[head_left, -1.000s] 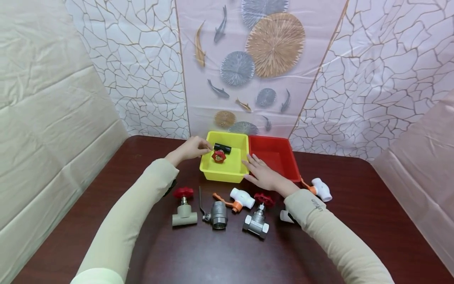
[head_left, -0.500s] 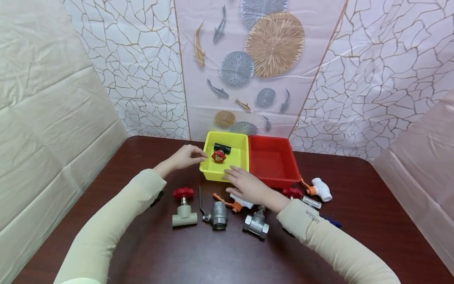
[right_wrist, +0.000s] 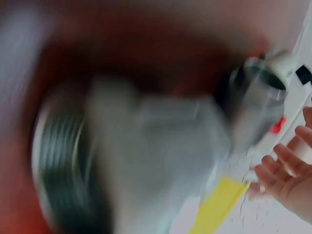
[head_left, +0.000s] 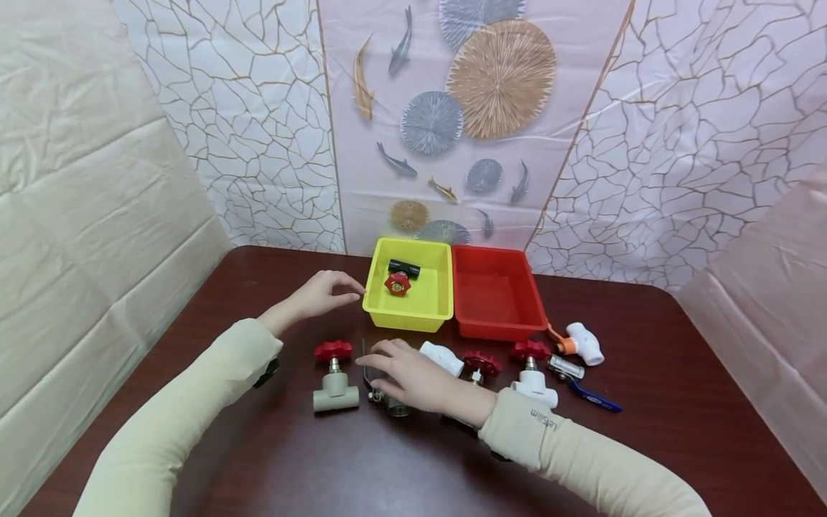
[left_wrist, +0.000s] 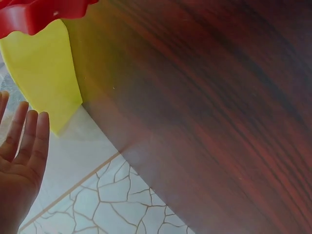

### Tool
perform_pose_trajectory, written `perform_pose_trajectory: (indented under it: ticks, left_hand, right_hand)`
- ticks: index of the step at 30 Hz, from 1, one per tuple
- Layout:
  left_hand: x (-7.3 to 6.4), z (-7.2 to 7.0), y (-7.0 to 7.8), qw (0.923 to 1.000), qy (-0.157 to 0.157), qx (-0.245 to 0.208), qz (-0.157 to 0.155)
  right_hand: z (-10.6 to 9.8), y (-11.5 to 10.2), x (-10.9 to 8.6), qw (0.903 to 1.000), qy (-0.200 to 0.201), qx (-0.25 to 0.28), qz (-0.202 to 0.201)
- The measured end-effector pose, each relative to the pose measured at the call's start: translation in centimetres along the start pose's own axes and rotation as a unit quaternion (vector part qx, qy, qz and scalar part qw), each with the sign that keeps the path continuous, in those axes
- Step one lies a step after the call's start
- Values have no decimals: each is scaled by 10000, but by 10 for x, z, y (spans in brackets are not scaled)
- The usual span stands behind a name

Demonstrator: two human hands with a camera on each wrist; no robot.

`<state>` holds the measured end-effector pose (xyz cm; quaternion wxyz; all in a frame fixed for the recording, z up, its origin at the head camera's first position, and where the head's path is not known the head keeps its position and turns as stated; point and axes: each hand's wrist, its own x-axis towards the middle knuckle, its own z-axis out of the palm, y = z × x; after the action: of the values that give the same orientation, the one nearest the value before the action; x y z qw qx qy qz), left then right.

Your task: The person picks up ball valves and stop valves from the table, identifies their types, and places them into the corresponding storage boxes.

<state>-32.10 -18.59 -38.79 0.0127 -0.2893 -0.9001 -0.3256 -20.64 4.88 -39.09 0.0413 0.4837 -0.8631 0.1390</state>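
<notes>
My left hand is held beside the left wall of the yellow bin, its fingers loosely bent and holding nothing. A black valve with a red handwheel lies inside that bin. My right hand, fingers spread, hovers over the steel ball valve and covers much of it. The white ball valve and the steel gate valve with a red handwheel are partly hidden behind the right hand and wrist. Left of that hand stands a grey-green valve with a red handwheel.
A red bin adjoins the yellow one. To the right lie a white valve with a red handwheel, a ball valve with a blue lever and a white ball valve with an orange handle. Patterned cloth hangs behind the table.
My right hand has moved from the yellow bin's right rim leftward and toward me, over the steel ball valve. My left hand has drawn back left from the yellow bin.
</notes>
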Motion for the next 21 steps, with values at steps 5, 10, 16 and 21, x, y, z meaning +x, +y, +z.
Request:
perform_pose_trajectory:
  ticks: [5,10,16,21]
  left_hand:
    - [-14,-10,0,9998,119,-2,130]
    - [-30,-21,-4,9995,291,-84,78]
    - [-48,-27,-16,9990,429,41,-119]
    - [-59,-31,-26,9980,556,-26,-308]
  right_hand:
    - [13,-19,3,9999,-107,-64,-106]
    - [23,-32,8,9984,-360,-411,-116]
    - [32,-40,16,9967,-279,-697,-299]
    - [41,-45,21,9932,-298,-1025,-462]
